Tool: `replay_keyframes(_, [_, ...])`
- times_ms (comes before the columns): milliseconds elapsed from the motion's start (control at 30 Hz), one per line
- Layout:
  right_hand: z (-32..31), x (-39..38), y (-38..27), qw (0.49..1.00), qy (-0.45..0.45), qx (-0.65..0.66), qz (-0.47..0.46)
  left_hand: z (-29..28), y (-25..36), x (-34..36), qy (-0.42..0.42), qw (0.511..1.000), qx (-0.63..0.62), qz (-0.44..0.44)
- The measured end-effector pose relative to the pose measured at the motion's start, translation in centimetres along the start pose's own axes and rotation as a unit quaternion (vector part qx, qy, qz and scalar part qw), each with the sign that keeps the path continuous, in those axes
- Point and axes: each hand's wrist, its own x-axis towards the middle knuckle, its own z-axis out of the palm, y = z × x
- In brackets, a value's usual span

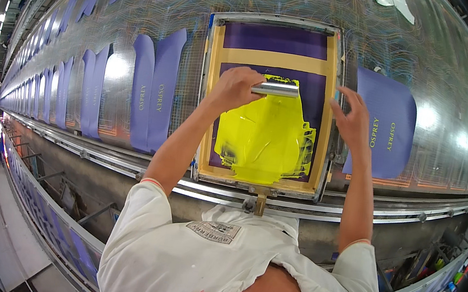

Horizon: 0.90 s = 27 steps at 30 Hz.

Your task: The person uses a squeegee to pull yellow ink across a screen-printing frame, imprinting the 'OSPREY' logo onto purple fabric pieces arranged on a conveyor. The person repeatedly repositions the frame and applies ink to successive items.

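Observation:
A screen-printing frame (208,107) lies on the long table in front of me, its mesh edged with tan tape. Bright yellow ink (264,138) covers much of the purple mesh. My left hand (235,89) is closed round the left end of a squeegee (280,89) with a silvery metal handle, at the far part of the ink. At the right rail of the frame is my right hand (352,117), fingers apart and holding nothing; whether its fingertips touch the rail I cannot tell. The squeegee's blade is not visible.
Purple fabric pieces (152,91) with small yellow lettering lie in rows to the left. Another purple piece (388,122) lies right of the frame. A metal rail (227,197) runs along the table's near edge. A white scrap (394,0) sits at the far right.

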Motion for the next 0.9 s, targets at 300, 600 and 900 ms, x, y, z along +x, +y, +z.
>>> replay_keyframes(300, [6.9, 9.3, -6.3, 0.960, -0.258, -0.071, -0.080, 0.5, -2.1, 4.0, -0.037, 0.998, -0.009, -0.040])
replay_keyframes(600, [8.1, 2.5, -5.8, 0.968, -0.169, -0.085, -0.167, 2.8, 0.7, -1.6, -0.003, 1.000, 0.015, -0.012])
replay_keyframes(900, [7.5, -10.7, -6.2, 0.969, -0.166, -0.047, -0.176, 4.6, 8.2, -12.3, 0.058, 0.997, 0.012, -0.047])
